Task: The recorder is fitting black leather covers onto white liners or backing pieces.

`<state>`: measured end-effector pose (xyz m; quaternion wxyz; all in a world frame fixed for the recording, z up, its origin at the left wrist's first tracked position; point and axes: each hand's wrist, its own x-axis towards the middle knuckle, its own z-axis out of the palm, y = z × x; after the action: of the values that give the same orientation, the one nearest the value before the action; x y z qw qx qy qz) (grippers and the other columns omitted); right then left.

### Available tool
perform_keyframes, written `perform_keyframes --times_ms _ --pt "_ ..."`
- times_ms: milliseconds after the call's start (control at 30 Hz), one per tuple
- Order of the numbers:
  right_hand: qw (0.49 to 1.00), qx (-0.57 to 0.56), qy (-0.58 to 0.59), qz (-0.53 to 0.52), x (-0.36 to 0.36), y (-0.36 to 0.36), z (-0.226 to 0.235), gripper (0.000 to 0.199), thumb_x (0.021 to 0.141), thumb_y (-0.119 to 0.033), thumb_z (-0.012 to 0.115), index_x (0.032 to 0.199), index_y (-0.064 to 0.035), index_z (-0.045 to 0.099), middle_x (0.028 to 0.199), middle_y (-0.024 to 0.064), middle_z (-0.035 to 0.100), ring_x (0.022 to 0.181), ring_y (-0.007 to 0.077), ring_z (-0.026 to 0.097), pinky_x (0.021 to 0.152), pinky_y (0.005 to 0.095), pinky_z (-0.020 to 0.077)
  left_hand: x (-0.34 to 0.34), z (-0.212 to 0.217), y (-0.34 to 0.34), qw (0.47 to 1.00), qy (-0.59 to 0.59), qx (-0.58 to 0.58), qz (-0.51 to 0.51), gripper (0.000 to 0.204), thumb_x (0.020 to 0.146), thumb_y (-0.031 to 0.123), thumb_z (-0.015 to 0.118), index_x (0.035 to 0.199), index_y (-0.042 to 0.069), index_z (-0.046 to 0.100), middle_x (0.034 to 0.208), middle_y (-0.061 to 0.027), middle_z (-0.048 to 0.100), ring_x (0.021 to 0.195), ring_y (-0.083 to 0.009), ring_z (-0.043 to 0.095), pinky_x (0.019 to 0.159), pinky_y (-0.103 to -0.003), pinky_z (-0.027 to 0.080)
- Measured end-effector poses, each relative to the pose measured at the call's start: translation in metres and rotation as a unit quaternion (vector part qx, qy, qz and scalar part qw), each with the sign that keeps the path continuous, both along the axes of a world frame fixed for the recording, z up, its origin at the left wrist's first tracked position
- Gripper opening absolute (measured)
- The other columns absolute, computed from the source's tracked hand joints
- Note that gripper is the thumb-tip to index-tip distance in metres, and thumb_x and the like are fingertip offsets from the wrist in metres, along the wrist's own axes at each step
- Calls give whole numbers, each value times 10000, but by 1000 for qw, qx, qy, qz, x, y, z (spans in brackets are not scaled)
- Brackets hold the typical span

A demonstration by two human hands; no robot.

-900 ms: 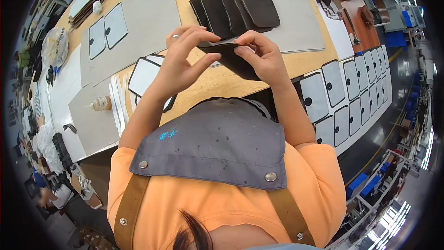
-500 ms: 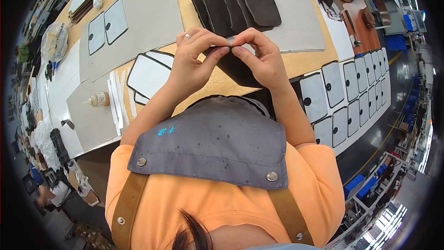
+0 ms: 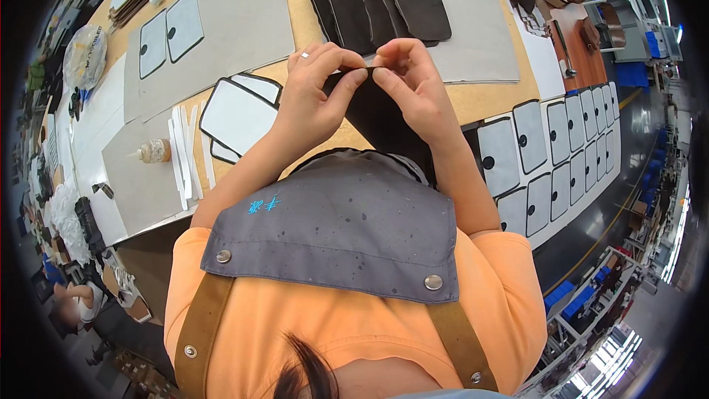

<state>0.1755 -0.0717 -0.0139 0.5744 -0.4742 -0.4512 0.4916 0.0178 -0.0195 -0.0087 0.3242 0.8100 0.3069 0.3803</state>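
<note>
A dark brown leather piece hangs in front of me over the table's near edge. Its top edge is pinched between thumb and fingers of my left hand and my right hand, the two pinches nearly side by side. Just beyond my fingers, several dark leather pieces lie fanned and overlapping on a grey board. White panels with black edges are piled by my left forearm.
Left of the panels lie white strips and a small glue bottle. Two black-edged panels rest on a grey sheet at far left. Rows of similar panels cover a white board at right. A hammer lies at far right.
My right thumb and fingers have shifted slightly right, widening the small gap between the two pinches. The leather piece stays held in both hands.
</note>
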Motion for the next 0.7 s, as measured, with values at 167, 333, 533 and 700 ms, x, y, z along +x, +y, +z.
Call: perform_keyframes --times_ms 167,333,533,700 --pt "995 41 -90 -1 7 -5 -4 86 867 -75 574 911 -3 557 873 20 555 865 100 521 818 239 414 -2 1 -3 1000 5 8 4 50 806 65 613 850 66 588 798 -19 576 794 -167 505 818 -309 308" --pt "998 34 -40 25 9 -6 -6 79 871 -73 568 908 -3 555 857 10 550 846 91 512 792 233 409 -4 3 -4 1000 3 12 -11 61 802 48 615 853 78 599 788 0 580 781 -149 502 824 -302 301" --pt "992 -19 45 113 19 -8 -3 71 863 -78 577 896 -17 562 846 -21 537 801 58 484 731 216 395 -6 5 -6 998 -4 -14 -53 62 792 65 627 844 96 614 760 16 552 775 -152 465 791 -308 278" --pt "973 -51 99 202 29 -6 -7 111 842 -128 610 870 -27 575 812 -29 533 771 53 474 706 211 386 -8 3 -3 992 -21 -28 -118 82 784 59 635 855 98 618 775 11 540 808 -162 458 812 -314 277"
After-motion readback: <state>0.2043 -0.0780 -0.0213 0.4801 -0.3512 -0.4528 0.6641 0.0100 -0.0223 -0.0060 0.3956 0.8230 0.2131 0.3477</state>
